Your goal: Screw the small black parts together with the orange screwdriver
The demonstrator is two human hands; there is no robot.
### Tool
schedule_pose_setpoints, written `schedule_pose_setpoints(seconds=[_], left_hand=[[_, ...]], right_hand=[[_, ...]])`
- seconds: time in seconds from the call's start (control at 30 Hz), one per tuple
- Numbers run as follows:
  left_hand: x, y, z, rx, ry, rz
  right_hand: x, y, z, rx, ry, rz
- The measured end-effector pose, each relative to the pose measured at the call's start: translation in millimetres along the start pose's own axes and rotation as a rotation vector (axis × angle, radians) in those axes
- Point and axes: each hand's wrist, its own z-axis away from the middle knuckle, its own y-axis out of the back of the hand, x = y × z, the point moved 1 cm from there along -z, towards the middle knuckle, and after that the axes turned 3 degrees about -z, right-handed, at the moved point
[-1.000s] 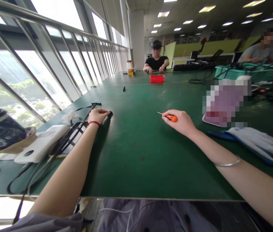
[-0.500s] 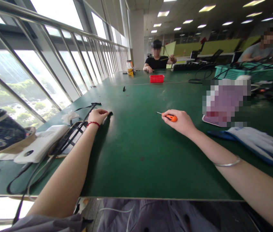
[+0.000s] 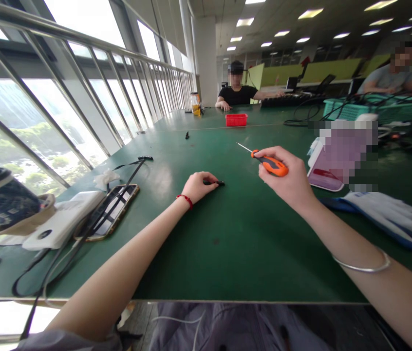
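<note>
Pinching a small black part (image 3: 216,183) down on the green table (image 3: 228,243), the left hand (image 3: 197,186) sits just left of the frame's centre. Its fingers (image 3: 208,178) are pressed together over the near end of the part. The far end pokes out to the right, lying flat on the surface.

The right hand (image 3: 288,183) is just right of centre, with its fingers (image 3: 269,153) curled tight around the orange handle of a screwdriver (image 3: 271,165). The thin shaft slants toward the upper left. Its tip is above and to the right of the black part, near it but clear of it.

Between the two forearms there is bare table down to the near edge along the bottom of the frame. At the left, a smartphone (image 3: 110,210) and a white power bank (image 3: 62,223) lie side by side with a black cable (image 3: 125,181) draped over them, well apart from the left hand. At the right, blue-and-white gloves (image 3: 384,217) lie just beyond the right forearm. Further up the centre there is more open green surface, reaching to a red bin (image 3: 236,119).
</note>
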Motion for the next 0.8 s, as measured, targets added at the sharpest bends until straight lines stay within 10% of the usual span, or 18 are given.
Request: schedule_pose_setpoints(seconds=[0.8], left_hand=[[29.5, -15.9, 9.9, -0.026, -0.144, -0.048]], right_hand=[[1.4, -3.2, 3.6, -0.028, -0.061, 0.021]])
